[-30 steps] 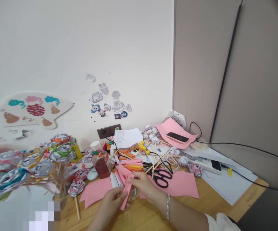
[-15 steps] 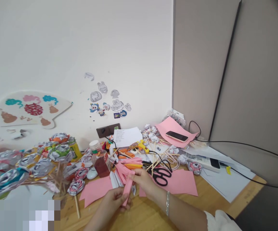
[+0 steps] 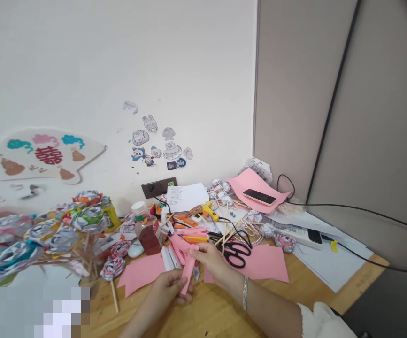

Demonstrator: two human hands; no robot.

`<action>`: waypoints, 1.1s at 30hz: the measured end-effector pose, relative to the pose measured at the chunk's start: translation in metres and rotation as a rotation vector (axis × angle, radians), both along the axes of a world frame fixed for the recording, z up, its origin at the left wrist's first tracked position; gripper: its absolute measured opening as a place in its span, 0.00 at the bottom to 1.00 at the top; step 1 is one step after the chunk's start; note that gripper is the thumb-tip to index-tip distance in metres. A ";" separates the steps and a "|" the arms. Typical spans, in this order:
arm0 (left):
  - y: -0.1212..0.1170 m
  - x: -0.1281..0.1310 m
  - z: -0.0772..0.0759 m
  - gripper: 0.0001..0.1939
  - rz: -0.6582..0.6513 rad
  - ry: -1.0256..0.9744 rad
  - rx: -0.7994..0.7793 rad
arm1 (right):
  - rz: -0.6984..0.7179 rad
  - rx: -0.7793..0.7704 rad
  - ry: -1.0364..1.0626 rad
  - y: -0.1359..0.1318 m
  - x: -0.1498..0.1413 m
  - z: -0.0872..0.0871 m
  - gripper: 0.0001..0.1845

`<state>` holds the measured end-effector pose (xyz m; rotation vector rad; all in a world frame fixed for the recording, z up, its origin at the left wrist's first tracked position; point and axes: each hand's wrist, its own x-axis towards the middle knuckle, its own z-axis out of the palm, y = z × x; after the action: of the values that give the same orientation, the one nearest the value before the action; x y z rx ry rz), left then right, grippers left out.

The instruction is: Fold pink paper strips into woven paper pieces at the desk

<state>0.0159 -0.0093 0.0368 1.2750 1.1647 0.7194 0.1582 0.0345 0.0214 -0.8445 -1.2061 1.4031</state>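
A narrow folded strip of pink paper (image 3: 188,272) is stretched between my two hands above the table. My left hand (image 3: 172,287) pinches its lower end, thumb on top and fingers beneath. At its upper end, my right hand (image 3: 206,259) grips the strip between thumb and fingers. Just beyond my hands is a pile of pink and white folded strips (image 3: 178,249). Black-handled scissors (image 3: 236,255) lie to the right of my right hand on a pink sheet (image 3: 268,264). Another pink sheet (image 3: 142,274) lies left of my left hand.
A jar of reddish liquid (image 3: 149,233) stands behind my left hand. Farther back are a yellow glue gun (image 3: 210,212) and a written sheet (image 3: 188,197). Paper flowers (image 3: 64,237) crowd the left side. A phone (image 3: 259,196) rests on pink paper at the back right.
Both hands keep their hold on the pink strip, with only slight shifts of the fingers. The whole view has tilted a little.
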 end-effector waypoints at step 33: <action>0.001 0.004 -0.003 0.09 -0.010 0.050 0.013 | -0.030 0.047 -0.029 0.003 -0.002 -0.005 0.13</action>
<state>0.0200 -0.0081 0.0335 1.3151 1.1955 0.6922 0.1566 0.0376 0.0169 -0.8495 -1.2389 1.3370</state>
